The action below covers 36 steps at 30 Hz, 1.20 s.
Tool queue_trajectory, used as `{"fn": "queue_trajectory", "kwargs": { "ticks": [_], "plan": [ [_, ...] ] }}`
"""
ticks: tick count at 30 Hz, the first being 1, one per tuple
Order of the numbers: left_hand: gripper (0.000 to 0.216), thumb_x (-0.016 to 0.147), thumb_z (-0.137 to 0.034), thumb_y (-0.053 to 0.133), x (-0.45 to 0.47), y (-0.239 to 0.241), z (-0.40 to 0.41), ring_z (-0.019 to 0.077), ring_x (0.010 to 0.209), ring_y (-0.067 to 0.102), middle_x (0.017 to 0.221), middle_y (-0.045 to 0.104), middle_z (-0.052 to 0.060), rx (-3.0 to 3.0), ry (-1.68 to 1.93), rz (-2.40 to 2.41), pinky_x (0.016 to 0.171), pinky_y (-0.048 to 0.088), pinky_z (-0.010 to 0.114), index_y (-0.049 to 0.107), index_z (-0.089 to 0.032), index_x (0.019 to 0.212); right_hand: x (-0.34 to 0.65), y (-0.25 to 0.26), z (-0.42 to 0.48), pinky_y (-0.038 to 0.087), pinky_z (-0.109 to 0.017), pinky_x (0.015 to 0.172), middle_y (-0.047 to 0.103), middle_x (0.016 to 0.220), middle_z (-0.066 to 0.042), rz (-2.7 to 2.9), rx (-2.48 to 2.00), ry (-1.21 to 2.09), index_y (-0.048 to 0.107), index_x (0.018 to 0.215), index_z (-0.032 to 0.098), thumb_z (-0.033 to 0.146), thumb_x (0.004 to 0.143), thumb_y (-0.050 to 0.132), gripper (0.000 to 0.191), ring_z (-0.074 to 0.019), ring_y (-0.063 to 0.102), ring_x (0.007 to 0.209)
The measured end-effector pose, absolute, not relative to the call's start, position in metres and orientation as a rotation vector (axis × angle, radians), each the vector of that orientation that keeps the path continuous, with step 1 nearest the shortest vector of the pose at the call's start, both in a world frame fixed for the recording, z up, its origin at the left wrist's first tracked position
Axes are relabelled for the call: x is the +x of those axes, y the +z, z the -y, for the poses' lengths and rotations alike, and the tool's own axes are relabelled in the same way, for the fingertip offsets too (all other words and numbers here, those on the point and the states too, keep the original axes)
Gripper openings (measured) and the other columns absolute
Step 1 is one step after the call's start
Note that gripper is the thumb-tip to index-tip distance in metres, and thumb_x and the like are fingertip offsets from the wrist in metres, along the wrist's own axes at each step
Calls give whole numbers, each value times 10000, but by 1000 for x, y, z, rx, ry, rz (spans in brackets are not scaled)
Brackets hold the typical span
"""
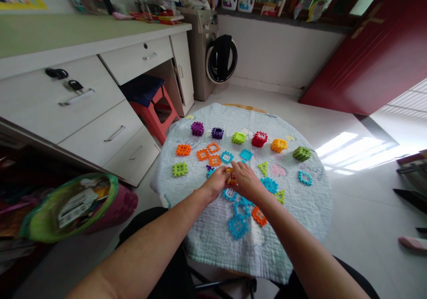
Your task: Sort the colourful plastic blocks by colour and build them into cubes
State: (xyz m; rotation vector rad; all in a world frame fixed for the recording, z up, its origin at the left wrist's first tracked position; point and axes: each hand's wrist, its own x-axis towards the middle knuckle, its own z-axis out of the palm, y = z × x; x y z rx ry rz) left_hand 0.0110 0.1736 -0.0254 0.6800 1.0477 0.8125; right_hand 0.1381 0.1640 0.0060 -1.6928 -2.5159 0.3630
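Both hands meet over the middle of a round table covered with a pale cloth (300, 214). My left hand (216, 182) and my right hand (245, 179) are closed together on a small orange waffle block piece (231, 177). Flat blue pieces (237, 224) lie under my right wrist, with an orange flat piece (259, 215) beside them. Assembled cubes stand in a far row: purple (197, 128), dark purple (217, 133), green (239, 137), red (259, 139), orange (279, 145), green (302, 153).
Loose flat pieces lie around: orange (183, 149), green (179, 169), blue (304, 177), a green triangle (263, 168). A white desk with drawers (100, 112) stands left, a red stool (153, 112) under it, a washing machine (207, 54) behind, a bag (76, 205) on the floor.
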Motion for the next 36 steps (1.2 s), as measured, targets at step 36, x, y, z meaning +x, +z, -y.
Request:
{"fn": "queue_trajectory", "kwargs": {
  "ticks": [36],
  "plan": [
    [407,677,-282,718,-18,-16,-203,184,960,630,1000,671,81,809,767,-1145,764,495,284,578,-168,1042,371,6,-301,393,-328,935,531,1178,-109,2164,-2287,270,535,1248,194,275,683,688,591,-237,531,1036]
  ]
}}
